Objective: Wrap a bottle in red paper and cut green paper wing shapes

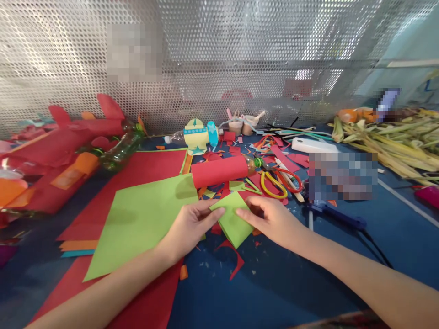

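Note:
A small folded piece of green paper is held up between both hands, one corner toward me. My left hand pinches its left corner, thumb on top. My right hand grips the right corner the same way, its fingers underneath hidden. Just beyond lies a plastic bottle wrapped in red paper, its green-ringed neck to the right. Scissors with yellow and red handles rest beside that neck. Left of my hands, a large green sheet overlaps red sheets.
Paper scraps litter the blue table. A blue glue gun with a cable lies at right, near dried husks. Red paper-covered bottles fill the left side. A yellow-and-blue decorated bottle and small cups stand by the perforated metal panel.

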Tool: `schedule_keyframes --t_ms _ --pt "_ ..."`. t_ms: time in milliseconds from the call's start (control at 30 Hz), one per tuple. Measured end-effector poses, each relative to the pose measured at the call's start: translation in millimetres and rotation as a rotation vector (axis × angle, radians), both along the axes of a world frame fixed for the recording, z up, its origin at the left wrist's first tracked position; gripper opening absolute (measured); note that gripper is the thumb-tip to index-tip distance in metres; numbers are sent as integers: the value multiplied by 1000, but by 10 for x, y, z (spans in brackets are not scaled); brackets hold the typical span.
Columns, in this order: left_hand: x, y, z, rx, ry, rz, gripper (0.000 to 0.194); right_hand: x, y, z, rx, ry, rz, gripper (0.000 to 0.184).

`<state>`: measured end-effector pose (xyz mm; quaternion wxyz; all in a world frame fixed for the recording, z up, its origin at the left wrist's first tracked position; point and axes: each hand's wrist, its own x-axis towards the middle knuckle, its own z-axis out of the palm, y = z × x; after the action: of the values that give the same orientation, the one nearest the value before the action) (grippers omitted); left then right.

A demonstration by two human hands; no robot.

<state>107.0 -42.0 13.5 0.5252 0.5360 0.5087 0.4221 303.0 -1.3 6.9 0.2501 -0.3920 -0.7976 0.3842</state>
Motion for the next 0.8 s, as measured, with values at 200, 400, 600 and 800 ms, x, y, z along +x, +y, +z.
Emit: schedule_keyframes --t_ms 200,400,600,800 --pt "21 -15 26 16 26 -30 29 -3 -2 64 30 254 -69 17" --pt "76 -79 40 28 59 -65 27 -7 -22 71 25 266 -44 9" --pt "73 -93 28 70 134 -45 29 -7 -39 73 -2 274 -35 8" --pt "58 -85 22 114 202 -49 27 -5 -39 71 -37 280 -25 12"
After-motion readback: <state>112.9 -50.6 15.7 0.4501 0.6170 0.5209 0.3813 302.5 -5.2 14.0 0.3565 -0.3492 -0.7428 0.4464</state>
